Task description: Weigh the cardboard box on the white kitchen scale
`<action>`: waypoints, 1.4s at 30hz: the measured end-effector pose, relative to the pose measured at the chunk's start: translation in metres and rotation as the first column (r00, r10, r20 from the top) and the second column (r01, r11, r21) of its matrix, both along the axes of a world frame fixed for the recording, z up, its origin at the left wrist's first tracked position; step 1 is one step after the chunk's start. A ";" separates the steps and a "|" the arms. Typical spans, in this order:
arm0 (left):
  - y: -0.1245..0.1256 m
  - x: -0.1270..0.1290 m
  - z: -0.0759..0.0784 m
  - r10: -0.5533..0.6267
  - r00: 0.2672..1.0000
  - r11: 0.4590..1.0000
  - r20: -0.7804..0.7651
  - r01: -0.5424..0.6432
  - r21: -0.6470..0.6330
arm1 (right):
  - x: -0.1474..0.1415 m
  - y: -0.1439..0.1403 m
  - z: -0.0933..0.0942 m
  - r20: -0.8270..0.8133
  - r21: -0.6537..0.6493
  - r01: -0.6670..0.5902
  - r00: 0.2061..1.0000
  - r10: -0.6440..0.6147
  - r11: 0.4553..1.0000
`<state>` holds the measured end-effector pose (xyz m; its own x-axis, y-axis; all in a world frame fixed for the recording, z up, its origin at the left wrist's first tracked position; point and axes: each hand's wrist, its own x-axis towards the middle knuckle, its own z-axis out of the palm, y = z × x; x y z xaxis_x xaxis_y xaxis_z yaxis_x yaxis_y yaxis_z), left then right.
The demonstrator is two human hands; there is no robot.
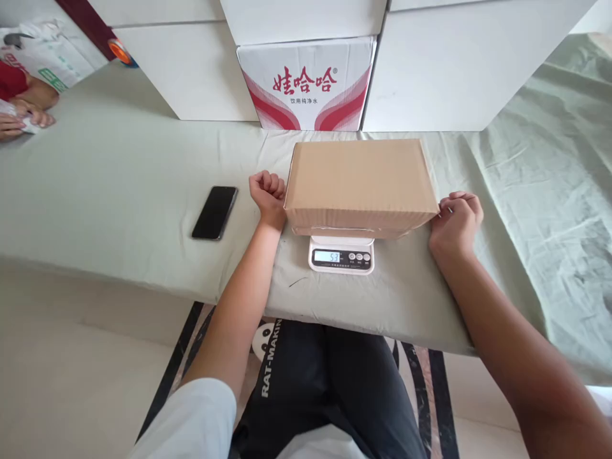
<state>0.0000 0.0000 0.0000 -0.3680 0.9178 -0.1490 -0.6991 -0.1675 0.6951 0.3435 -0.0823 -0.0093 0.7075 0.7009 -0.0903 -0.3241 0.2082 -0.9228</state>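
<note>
A closed brown cardboard box point(361, 178) rests on a small white kitchen scale point(341, 268), covering most of its platform. The scale's display shows what looks like 53. My left hand point(268, 196) lies on the cloth close to the box's left side, its fingers curled into a loose fist. At the box's front right corner, my right hand point(458, 220) is also curled shut on the cloth, with its knuckles near the cardboard. I see nothing held in either hand. Whether the hands touch the box, I cannot tell.
A black smartphone point(215, 213) lies left of my left arm. White cartons point(430, 70) and a red-and-white carton point(308, 83) stand along the back of the cloth-covered table point(119, 191). Another person's hands point(29, 118) hold something white at far left, near a plastic bag point(52, 54).
</note>
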 end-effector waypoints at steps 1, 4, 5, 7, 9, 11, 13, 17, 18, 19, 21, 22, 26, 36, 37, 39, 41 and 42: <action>0.000 0.000 0.000 -0.002 1.000 1.000 0.012 0.002 -0.005 | 0.000 0.000 0.000 0.006 -0.001 -0.004 1.000 0.004 1.000; -0.001 0.001 0.001 -0.015 0.998 1.000 0.061 0.015 0.001 | 0.000 0.000 0.000 0.024 -0.012 -0.010 1.000 0.010 1.000; -0.001 0.001 0.001 -0.015 0.998 1.000 0.069 0.015 -0.001 | -0.001 0.000 0.000 0.029 -0.016 -0.008 1.000 0.009 1.000; -0.001 0.000 0.000 -0.011 0.998 1.000 0.064 0.012 -0.008 | -0.002 -0.001 0.000 0.035 -0.018 -0.008 0.999 0.008 1.000; -0.001 0.000 0.000 -0.011 0.998 1.000 0.060 0.012 -0.010 | -0.002 -0.002 -0.001 0.041 -0.004 -0.015 0.999 0.015 1.000; -0.001 0.000 0.001 -0.020 0.997 1.000 0.076 0.020 0.001 | -0.002 -0.002 -0.002 0.046 0.014 -0.029 0.999 0.028 0.999; -0.002 0.001 0.002 -0.030 0.995 1.000 0.097 0.030 0.008 | -0.002 -0.003 -0.003 0.052 0.022 -0.036 0.998 0.035 0.999; -0.002 0.002 0.002 -0.030 0.995 1.000 0.095 0.030 0.010 | 0.002 -0.001 -0.003 0.064 0.006 -0.035 0.997 0.035 0.999; -0.002 0.002 0.002 -0.029 0.996 1.000 0.088 0.028 0.009 | 0.004 0.001 -0.002 0.064 -0.002 -0.030 0.997 0.030 1.000; -0.001 0.002 0.001 -0.028 0.996 1.000 0.081 0.027 0.009 | 0.006 0.002 -0.002 0.064 -0.011 -0.022 0.998 0.023 1.000; 0.000 0.002 0.000 -0.029 0.997 1.000 0.072 0.028 0.011 | 0.010 0.006 0.000 0.063 -0.031 -0.004 0.998 0.006 1.000; 0.000 0.002 -0.001 -0.030 0.997 0.999 0.070 0.030 0.011 | 0.012 0.007 0.001 0.060 -0.039 0.001 0.998 0.001 0.999; 0.002 0.002 -0.003 -0.038 0.998 0.999 0.059 0.037 0.014 | 0.015 0.009 0.002 0.069 -0.039 0.000 0.998 0.002 0.999; -0.005 0.011 -0.004 -0.068 0.997 0.996 -0.041 0.070 0.061 | 0.005 0.000 -0.007 0.216 -0.014 -0.094 0.972 0.094 0.996; -0.005 0.012 -0.004 -0.064 0.996 0.996 -0.056 0.067 0.062 | 0.004 -0.001 -0.007 0.223 -0.012 -0.102 0.969 0.103 0.995; -0.006 0.013 -0.004 -0.047 0.996 0.997 -0.079 0.051 0.059 | 0.004 -0.001 -0.008 0.248 0.000 -0.121 0.962 0.117 0.993; -0.007 0.013 -0.003 -0.032 0.995 0.998 -0.098 0.038 0.053 | 0.003 -0.002 -0.008 0.288 0.022 -0.151 0.947 0.139 0.988; -0.008 0.013 -0.003 -0.030 0.993 0.998 -0.114 0.036 0.049 | 0.002 -0.003 -0.008 0.310 0.038 -0.168 0.939 0.149 0.985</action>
